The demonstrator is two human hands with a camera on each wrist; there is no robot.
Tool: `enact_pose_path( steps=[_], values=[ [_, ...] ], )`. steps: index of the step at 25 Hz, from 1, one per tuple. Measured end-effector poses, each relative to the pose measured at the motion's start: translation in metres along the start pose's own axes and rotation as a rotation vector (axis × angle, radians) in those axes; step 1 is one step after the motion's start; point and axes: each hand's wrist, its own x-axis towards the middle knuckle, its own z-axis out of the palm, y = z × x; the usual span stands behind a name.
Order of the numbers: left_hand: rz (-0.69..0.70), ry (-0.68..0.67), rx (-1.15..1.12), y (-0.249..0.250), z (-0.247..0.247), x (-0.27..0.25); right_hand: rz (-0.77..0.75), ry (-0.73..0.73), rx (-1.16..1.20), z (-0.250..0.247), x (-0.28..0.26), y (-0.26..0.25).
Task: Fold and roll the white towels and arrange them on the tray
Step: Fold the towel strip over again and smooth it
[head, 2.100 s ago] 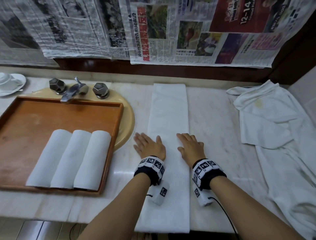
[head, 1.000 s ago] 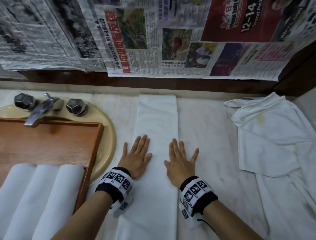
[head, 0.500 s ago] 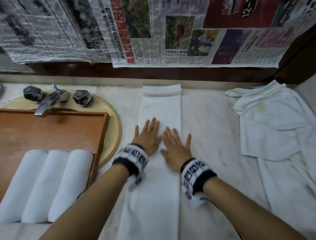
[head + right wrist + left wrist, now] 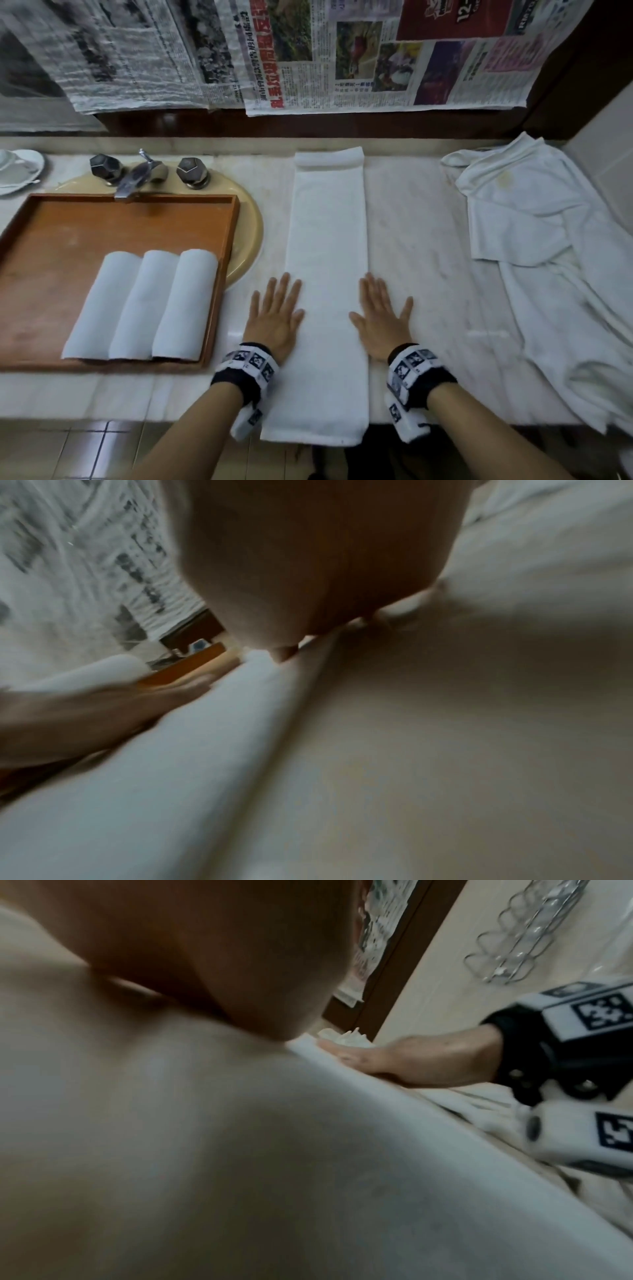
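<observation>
A white towel [image 4: 327, 274], folded into a long narrow strip, lies on the marble counter [image 4: 418, 260] from the back wall to the front edge. Its far end is turned over in a small fold. My left hand [image 4: 274, 311] lies flat with straight fingers along the strip's left edge. My right hand [image 4: 382, 317] lies flat along its right edge, thumb on the towel. Three rolled white towels [image 4: 144, 305] sit side by side in the wooden tray [image 4: 41, 240] at the left. In the wrist views the towel [image 4: 240, 1164] and my right hand [image 4: 421, 1058] show blurred.
The tray rests over a beige sink [image 4: 250, 236] with a chrome tap [image 4: 135, 176] behind it. A heap of loose white towels [image 4: 548, 267] covers the counter's right side. A white cup and saucer [image 4: 17, 169] stand far left. Newspaper [image 4: 308, 54] covers the wall.
Both hands have slid back toward me and apart, from the middle of the strip to its two long edges. The strip's far end now shows a small turned-over fold.
</observation>
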Motion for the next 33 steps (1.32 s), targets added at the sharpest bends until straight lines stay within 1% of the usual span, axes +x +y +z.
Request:
enact_pose_path(
  steps=[1, 2, 3, 4, 6, 7, 8, 9, 11, 12, 13, 15, 16, 17, 19, 22, 28, 30, 31, 33],
  values=[
    [-0.116, -0.01, -0.028, -0.016, -0.004, -0.005, 0.098, -0.003, 0.056, -0.004, -0.002, 0.011],
    [-0.199, -0.033, -0.058, -0.025, -0.01, -0.012, 0.185, -0.003, 0.085, -0.007, -0.007, 0.017],
    [-0.203, -0.048, -0.087, -0.024, -0.015, -0.017, 0.22, 0.004, 0.094, -0.009, -0.012, 0.014],
    [-0.124, -0.036, -0.099, -0.012, -0.015, -0.024, 0.189, 0.009, 0.09, -0.005, -0.023, 0.002],
    [0.106, -0.023, -0.082, 0.017, -0.005, -0.039, -0.014, 0.039, 0.018, 0.019, -0.042, -0.033],
    [0.182, -0.034, -0.05, 0.023, 0.005, -0.046, -0.105, 0.046, -0.036, 0.035, -0.05, -0.043],
    [0.189, -0.045, -0.011, 0.019, 0.011, -0.052, -0.133, 0.041, -0.061, 0.043, -0.056, -0.045],
    [0.124, -0.05, 0.008, 0.006, 0.014, -0.055, -0.078, 0.041, -0.027, 0.045, -0.056, -0.038],
    [-0.079, -0.061, -0.02, -0.023, 0.011, -0.059, 0.154, 0.053, 0.1, 0.039, -0.054, -0.018],
    [-0.128, -0.072, -0.043, -0.03, 0.008, -0.062, 0.231, 0.045, 0.116, 0.035, -0.057, -0.011],
    [-0.107, -0.06, -0.054, -0.029, 0.007, -0.066, 0.227, 0.049, 0.098, 0.035, -0.062, -0.011],
    [0.057, -0.023, -0.02, -0.008, 0.011, -0.073, 0.062, 0.067, 0.001, 0.046, -0.072, -0.026],
    [0.136, -0.046, -0.007, 0.004, 0.016, -0.075, -0.003, 0.05, -0.025, 0.052, -0.076, -0.035],
    [0.178, -0.08, 0.006, 0.013, 0.021, -0.076, -0.031, 0.037, -0.045, 0.056, -0.077, -0.04],
    [0.168, -0.108, 0.035, 0.016, 0.025, -0.074, -0.021, 0.029, -0.064, 0.056, -0.073, -0.04],
    [0.137, -0.122, 0.063, 0.015, 0.016, -0.058, -0.024, 0.012, -0.079, 0.041, -0.057, -0.034],
    [0.077, -0.186, 0.097, 0.027, -0.021, -0.001, -0.001, -0.029, -0.088, -0.005, -0.01, -0.034],
    [0.082, -0.171, 0.11, 0.027, -0.019, -0.001, -0.004, -0.012, -0.102, -0.003, -0.009, -0.029],
    [0.082, -0.143, 0.126, 0.023, -0.014, -0.008, 0.0, 0.01, -0.111, 0.002, -0.012, -0.024],
    [0.03, -0.095, 0.143, 0.008, -0.005, -0.024, 0.06, 0.039, -0.114, 0.009, -0.017, -0.011]
  ],
)
